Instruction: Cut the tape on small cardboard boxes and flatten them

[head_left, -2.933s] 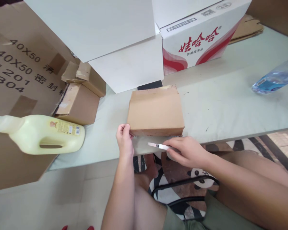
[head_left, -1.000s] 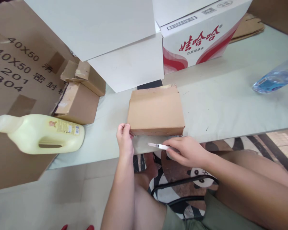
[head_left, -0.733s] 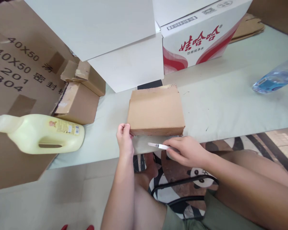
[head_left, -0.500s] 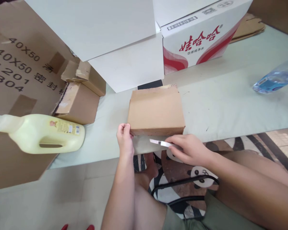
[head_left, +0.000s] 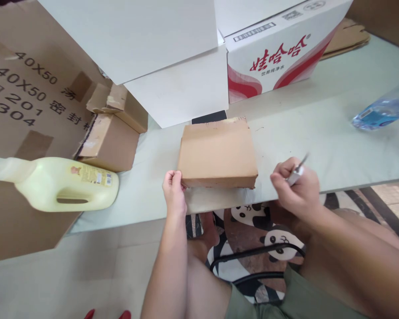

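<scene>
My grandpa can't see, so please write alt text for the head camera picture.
The left hand holds a brown cardboard box by its near left corner on a pale table; the right hand grips a small knife.

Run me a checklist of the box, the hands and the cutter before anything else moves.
1. Small brown box fully on the table: ok, the table's near edge shows in front of it.
2. Left hand steadying the box: ok, fingers at its near left corner.
3. Cutter in the right hand: ok, gripped in a fist.
4. Blade retracted: not ok, it sticks out above the fist, blurred.
5. Blade away from the left hand: ok, it is off the box's right side.
6. Dark flat object clear of the box: cannot tell, the box may hide part of it.
</scene>
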`<control>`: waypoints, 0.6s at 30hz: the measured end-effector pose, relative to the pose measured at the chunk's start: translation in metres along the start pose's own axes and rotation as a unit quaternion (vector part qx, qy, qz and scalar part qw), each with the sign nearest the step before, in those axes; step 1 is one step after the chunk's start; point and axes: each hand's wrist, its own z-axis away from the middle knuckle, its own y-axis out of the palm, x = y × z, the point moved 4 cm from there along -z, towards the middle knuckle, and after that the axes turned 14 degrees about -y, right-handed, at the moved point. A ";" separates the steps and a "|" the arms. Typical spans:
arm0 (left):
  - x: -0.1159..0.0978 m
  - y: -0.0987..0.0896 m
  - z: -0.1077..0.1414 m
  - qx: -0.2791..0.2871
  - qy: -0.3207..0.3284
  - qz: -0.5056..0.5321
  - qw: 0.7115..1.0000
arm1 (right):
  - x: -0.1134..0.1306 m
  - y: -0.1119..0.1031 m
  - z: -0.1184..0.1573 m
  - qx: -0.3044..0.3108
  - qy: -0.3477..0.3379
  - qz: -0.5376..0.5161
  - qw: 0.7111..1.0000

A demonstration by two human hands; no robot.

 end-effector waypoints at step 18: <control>0.002 -0.003 -0.006 0.000 0.024 -0.020 1.000 | -0.040 0.028 -0.001 0.093 0.149 -0.075 0.982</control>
